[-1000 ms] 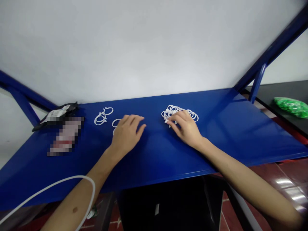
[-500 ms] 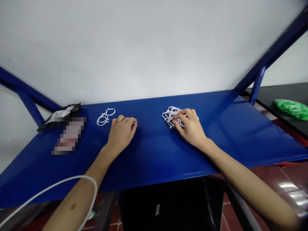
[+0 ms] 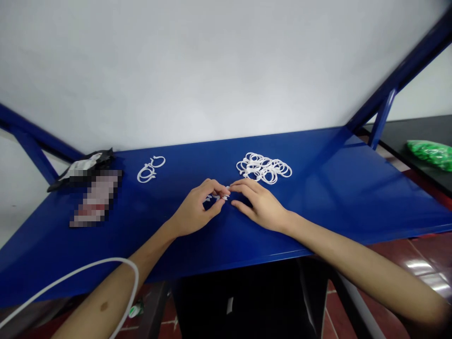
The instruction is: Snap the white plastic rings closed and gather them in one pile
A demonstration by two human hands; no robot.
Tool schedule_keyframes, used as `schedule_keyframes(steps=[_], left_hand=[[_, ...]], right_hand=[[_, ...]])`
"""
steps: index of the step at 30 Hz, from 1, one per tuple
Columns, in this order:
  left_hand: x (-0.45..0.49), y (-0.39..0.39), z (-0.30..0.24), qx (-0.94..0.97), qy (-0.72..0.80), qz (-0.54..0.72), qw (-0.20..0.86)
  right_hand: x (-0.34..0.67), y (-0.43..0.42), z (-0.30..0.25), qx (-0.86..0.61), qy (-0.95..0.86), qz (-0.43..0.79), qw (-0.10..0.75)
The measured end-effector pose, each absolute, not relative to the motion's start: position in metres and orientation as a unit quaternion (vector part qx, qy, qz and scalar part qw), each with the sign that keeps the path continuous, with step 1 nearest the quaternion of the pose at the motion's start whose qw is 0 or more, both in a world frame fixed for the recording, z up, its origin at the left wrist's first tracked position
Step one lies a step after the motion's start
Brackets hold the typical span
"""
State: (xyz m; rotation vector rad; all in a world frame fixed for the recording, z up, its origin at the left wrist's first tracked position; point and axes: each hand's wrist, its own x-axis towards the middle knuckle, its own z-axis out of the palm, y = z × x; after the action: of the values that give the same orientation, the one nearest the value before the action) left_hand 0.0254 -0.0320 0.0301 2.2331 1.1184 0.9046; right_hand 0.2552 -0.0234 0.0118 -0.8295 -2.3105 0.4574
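My left hand [image 3: 199,207] is closed, thumb and fingers pinching several white plastic curtain rings [image 3: 208,198] just above the table; most of their shape is hidden by the fingers. Facing it, my right hand [image 3: 259,205] has its thumb and index finger apart, with the fingertips almost meeting the left hand's rings. Behind the right hand, a loose pile of white curtain rings [image 3: 268,169] lies on the blue table [image 3: 219,249]. A few separate rings [image 3: 145,173] rest further left, beyond the left hand.
A black plastic packet [image 3: 83,168] and a blurred-out flat item [image 3: 97,200] lie at the table's left. A white cable [image 3: 70,278] loops over my left forearm. Blue frame bars [image 3: 383,117] rise at both sides. To the right, a bag of green things [image 3: 431,153] sits on a dark surface.
My right hand has left the ring pile and come left and nearer to me. My left hand has moved right to meet it, still closed on rings.
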Motion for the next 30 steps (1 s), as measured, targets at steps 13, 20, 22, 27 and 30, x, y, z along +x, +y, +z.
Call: schedule_keyframes(steps=[13, 20, 22, 27, 30], left_hand=[[0.023, -0.033, 0.027, 0.718, 0.412, 0.374, 0.418], [0.024, -0.031, 0.028, 0.680, 0.438, 0.405, 0.425], [0.024, -0.029, 0.028, 0.668, 0.463, 0.412, 0.411], [0.023, -0.022, 0.020, 0.656, 0.498, 0.384, 0.418], [0.023, -0.022, 0.017, 0.678, 0.509, 0.361, 0.389]], right_hand=[[0.253, -0.020, 0.004, -0.350, -0.856, 0.237, 0.298], [0.254, -0.017, 0.001, -0.353, -0.855, 0.253, 0.284], [0.255, -0.017, 0.003, -0.353, -0.846, 0.267, 0.297], [0.257, -0.017, 0.011, -0.331, -0.820, 0.273, 0.378], [0.258, -0.017, 0.012, -0.334, -0.801, 0.279, 0.412]])
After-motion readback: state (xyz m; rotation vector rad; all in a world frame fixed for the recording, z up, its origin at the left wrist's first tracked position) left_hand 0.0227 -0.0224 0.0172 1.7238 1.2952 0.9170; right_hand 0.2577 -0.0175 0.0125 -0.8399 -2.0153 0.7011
